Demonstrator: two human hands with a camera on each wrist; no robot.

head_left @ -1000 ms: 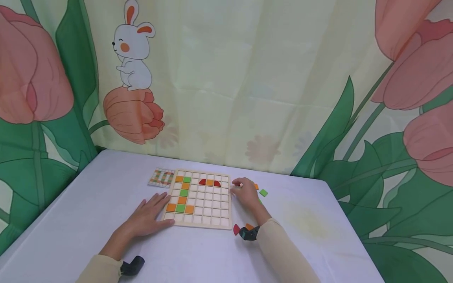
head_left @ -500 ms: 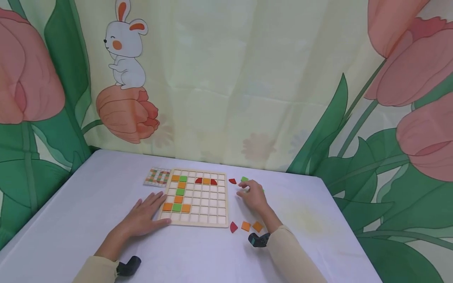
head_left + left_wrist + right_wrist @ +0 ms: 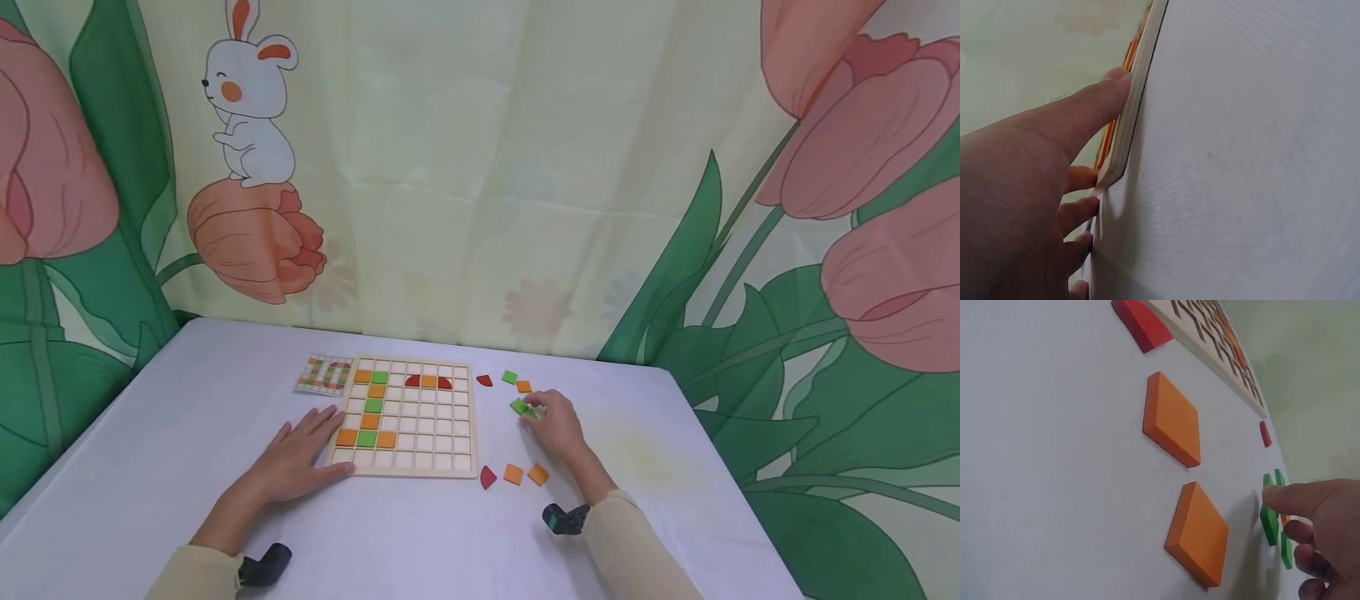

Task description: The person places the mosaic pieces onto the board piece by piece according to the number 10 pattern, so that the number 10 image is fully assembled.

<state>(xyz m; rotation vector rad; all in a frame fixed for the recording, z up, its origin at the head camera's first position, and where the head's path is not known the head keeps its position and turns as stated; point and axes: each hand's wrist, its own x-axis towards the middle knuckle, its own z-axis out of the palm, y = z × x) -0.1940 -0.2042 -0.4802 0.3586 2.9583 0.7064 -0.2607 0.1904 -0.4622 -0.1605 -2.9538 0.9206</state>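
My left hand (image 3: 288,467) lies flat with fingers spread, its fingertips along the left edge of a wooden grid board (image 3: 438,446) and its thumb at the near edge. In the left wrist view, the thumb (image 3: 1094,106) presses against the board's side. Orange and green square tiles sit in the board's left columns, and two red quarter-circles flank an orange tile (image 3: 428,381) near its top. Right of the board, my right hand (image 3: 557,425) pinches a green square tile (image 3: 1269,522) between thumb and index finger; another green tile (image 3: 518,406) lies beside the fingertips.
A pattern card (image 3: 322,372) lies against the board's upper left. Past the right hand are a green tile (image 3: 510,377), an orange tile (image 3: 523,387) and a red quarter-circle (image 3: 484,381). Nearer lie another red quarter-circle (image 3: 487,477) and two orange tiles (image 3: 513,473).
My right hand has moved right and away from the board's edge to the green tiles, uncovering the loose red and orange pieces. The left hand stays on the board; the head view has shifted slightly.
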